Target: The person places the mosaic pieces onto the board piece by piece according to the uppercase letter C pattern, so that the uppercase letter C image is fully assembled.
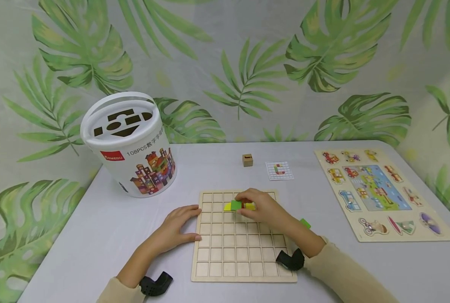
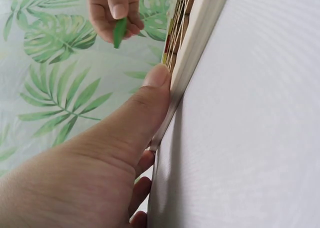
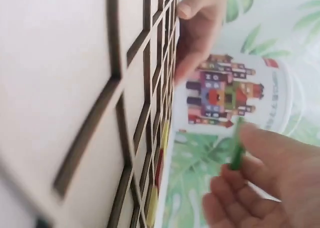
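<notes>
A green square tile (image 1: 236, 205) is pinched between the thumb and fingers of my right hand (image 1: 262, 207), held above the upper rows of a wooden grid board (image 1: 229, 255). Yellow tiles (image 1: 250, 206) lie in an upper row, and the right wrist view shows a red tile (image 3: 159, 168) between them. At the board's left edge rests my left hand (image 1: 172, 229), thumb and fingertips touching the rim, thumb apart from the fingers. Another green tile (image 1: 305, 223) lies on the table, partly behind my right forearm.
Behind the board are a small wooden block (image 1: 247, 160) and a pattern card (image 1: 279, 171). A white lidded bucket (image 1: 134, 145) stands at the back left. On the right lies a picture puzzle board (image 1: 385, 198). A leaf-patterned cloth (image 1: 244, 84) hangs behind the table.
</notes>
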{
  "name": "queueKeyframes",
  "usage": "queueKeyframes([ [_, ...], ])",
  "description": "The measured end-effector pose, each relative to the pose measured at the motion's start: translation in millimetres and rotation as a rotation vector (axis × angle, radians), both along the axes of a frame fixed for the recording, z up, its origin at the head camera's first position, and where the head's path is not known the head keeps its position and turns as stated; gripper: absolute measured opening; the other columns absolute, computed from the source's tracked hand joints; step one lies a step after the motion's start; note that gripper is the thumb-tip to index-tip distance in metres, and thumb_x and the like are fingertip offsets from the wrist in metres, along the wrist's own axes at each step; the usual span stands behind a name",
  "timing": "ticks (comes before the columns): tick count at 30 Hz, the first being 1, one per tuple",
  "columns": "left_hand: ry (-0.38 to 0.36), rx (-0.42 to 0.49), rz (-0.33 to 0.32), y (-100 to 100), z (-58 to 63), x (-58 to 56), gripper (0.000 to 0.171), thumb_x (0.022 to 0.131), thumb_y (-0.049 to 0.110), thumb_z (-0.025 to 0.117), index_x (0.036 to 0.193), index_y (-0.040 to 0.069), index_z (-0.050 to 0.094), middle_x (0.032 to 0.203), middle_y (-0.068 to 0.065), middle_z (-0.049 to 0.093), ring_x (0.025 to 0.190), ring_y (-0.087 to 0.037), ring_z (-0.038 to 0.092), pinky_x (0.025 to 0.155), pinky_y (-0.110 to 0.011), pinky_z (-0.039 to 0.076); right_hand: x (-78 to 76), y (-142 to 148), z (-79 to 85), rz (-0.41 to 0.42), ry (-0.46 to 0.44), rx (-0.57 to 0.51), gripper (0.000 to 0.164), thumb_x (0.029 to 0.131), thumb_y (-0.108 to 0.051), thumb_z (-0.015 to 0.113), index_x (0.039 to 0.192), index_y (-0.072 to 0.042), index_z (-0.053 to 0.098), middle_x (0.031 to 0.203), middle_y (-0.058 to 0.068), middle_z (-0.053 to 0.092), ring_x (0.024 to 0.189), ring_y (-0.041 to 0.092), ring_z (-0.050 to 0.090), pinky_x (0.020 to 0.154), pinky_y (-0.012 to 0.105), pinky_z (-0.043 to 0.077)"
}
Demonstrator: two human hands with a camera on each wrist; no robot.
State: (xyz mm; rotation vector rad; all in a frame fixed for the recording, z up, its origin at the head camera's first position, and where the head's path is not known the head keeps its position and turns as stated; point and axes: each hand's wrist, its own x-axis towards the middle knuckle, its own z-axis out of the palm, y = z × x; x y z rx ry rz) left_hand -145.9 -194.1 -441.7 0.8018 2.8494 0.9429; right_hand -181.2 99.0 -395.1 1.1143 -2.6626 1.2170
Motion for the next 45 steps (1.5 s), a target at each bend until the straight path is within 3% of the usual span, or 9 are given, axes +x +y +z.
queueKeyframes([
  [4,-0.004,-0.002,0.0,0,0.1,-0.1,0.074,0.073,0.054,0.063,0.132,0.013,0.046,0.138,-0.002,0.038,0.128,-0.026,0.026,0.104,-0.048,0.016,-3.3,-11,-8.7,0.007,-0.073,0.071,0.027,0.08,-0.016,0.069,0.104,-0.006,0.061,0.097,-0.001,0.058,0.084,0.016,0.053,0.074,0.03,0.048],
  [9,-0.006,0.0,0.002,1,0.8,-0.1,0.075,0.072,0.054,0.064,0.132,0.013,0.046,0.138,-0.002,0.037,0.129,-0.026,0.026,0.104,-0.048,0.015,-8.1,-15,-18.3,0.051,-0.034,0.158,0.026,0.08,-0.021,0.069,0.102,-0.008,0.061,0.095,-0.004,0.054,0.081,0.011,0.049,0.07,0.024,0.044],
  [17,-0.002,0.0,0.003,0,0.1,-0.1,0.074,0.072,0.054,0.064,0.131,0.013,0.046,0.138,-0.001,0.037,0.129,-0.025,0.026,0.104,-0.048,0.015,-8.2,-17,-22.6,0.066,-0.001,0.224,0.026,0.081,-0.024,0.068,0.103,-0.01,0.063,0.099,-0.004,0.052,0.088,0.01,0.047,0.077,0.026,0.043],
  [28,-0.005,-0.007,0.009,1,1.1,0.3,0.074,0.072,0.052,0.065,0.131,0.012,0.046,0.138,-0.003,0.037,0.128,-0.026,0.027,0.104,-0.048,0.015,-8.2,-19,-22.5,0.085,0.0,0.208,0.021,0.083,-0.02,0.066,0.103,-0.013,0.063,0.099,-0.004,0.053,0.085,0.011,0.046,0.073,0.027,0.041],
  [34,-0.011,0.001,0.01,1,0.3,0.2,0.074,0.072,0.051,0.067,0.131,0.011,0.046,0.138,-0.003,0.037,0.128,-0.026,0.026,0.104,-0.048,0.015,-6.6,-15,-20.6,0.08,-0.051,0.217,0.031,0.082,-0.023,0.067,0.11,-0.011,0.06,0.103,-0.004,0.054,0.091,0.011,0.048,0.08,0.028,0.042],
  [40,-0.01,0.002,0.007,1,-0.8,-0.2,0.074,0.072,0.05,0.067,0.131,0.012,0.046,0.138,-0.002,0.037,0.129,-0.026,0.026,0.104,-0.048,0.015,0.9,-4,-5.5,0.04,-0.141,0.132,0.044,0.082,-0.026,0.067,0.121,-0.01,0.053,0.115,-0.002,0.052,0.101,0.015,0.05,0.087,0.033,0.043],
  [45,-0.007,0.003,0.004,1,-0.4,-0.2,0.073,0.072,0.05,0.067,0.131,0.012,0.046,0.138,-0.002,0.037,0.129,-0.026,0.026,0.104,-0.048,0.015,7.5,16,11.3,0.01,-0.081,0.072,0.049,0.081,-0.03,0.067,0.124,-0.012,0.051,0.12,-0.001,0.052,0.109,0.018,0.049,0.088,0.039,0.043],
])
